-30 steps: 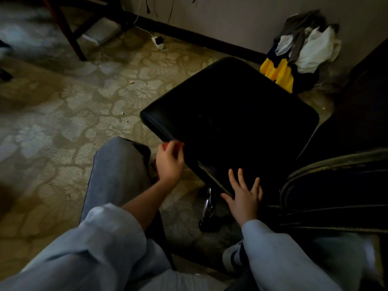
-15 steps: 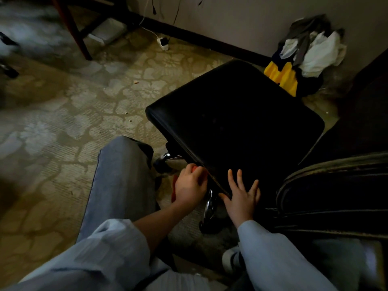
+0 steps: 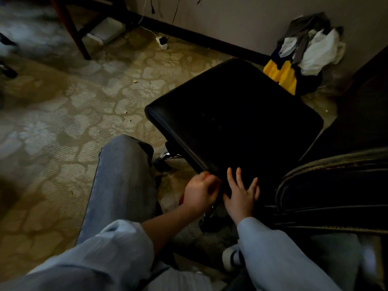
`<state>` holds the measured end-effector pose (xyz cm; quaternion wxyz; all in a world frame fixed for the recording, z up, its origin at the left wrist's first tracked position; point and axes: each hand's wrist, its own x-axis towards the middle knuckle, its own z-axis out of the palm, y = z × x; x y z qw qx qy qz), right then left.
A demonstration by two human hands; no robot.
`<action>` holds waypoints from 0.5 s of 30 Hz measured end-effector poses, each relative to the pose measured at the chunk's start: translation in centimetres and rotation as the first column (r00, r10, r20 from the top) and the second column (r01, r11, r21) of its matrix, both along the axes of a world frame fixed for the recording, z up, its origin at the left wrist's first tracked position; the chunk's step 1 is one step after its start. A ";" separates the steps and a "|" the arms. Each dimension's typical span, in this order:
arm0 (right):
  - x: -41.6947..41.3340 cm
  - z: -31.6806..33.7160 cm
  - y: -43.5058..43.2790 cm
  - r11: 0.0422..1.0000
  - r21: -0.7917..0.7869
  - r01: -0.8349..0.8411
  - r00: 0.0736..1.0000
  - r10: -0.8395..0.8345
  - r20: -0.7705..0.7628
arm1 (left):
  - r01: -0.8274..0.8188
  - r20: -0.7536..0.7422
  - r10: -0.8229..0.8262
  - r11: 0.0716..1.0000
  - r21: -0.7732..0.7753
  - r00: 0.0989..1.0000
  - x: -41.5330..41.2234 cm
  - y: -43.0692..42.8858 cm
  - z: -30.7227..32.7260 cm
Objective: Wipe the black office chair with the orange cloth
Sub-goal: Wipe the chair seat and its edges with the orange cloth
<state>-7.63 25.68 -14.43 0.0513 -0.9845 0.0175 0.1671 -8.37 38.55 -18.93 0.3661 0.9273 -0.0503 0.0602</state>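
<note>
The black office chair [image 3: 235,120] fills the middle of the head view, its square padded seat tilted toward me. My left hand [image 3: 199,193] grips the orange cloth [image 3: 206,176] against the near left edge of the seat; only small orange slivers show past the fingers. My right hand [image 3: 241,195] lies flat with spread fingers on the seat's near corner, just right of the left hand. The chair's chrome base [image 3: 168,155] and a caster peek out under the seat.
My jeans-clad knee [image 3: 123,164] is left of the chair. A pile of clothes with a yellow piece [image 3: 302,53] lies against the wall behind it. A dark striped cushion [image 3: 336,190] is at right. A wooden furniture leg [image 3: 71,30] and a charger stand far left.
My left hand with the cloth slid along the seat's left edge toward me, from mid-edge down to the near corner beside my right hand. The right hand stayed put.
</note>
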 end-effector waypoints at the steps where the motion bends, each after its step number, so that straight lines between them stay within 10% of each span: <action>1: 0.0 0.1 -0.1 1.000 0.003 -0.001 1.000 0.001 -0.005 | 0.059 -0.016 -0.059 0.998 -0.004 0.998 -0.6 -0.4 0.0; 9: -1.4 0.0 -1.9 0.997 0.070 0.034 0.998 -0.037 0.048 | -0.449 -0.189 0.410 0.851 -0.274 0.892 1.1 1.0 1.0; 15: -2.0 -0.5 -1.6 0.998 0.060 0.005 0.999 -0.002 -0.042 | -0.400 -0.115 0.387 0.908 -0.129 0.915 2.4 1.1 0.4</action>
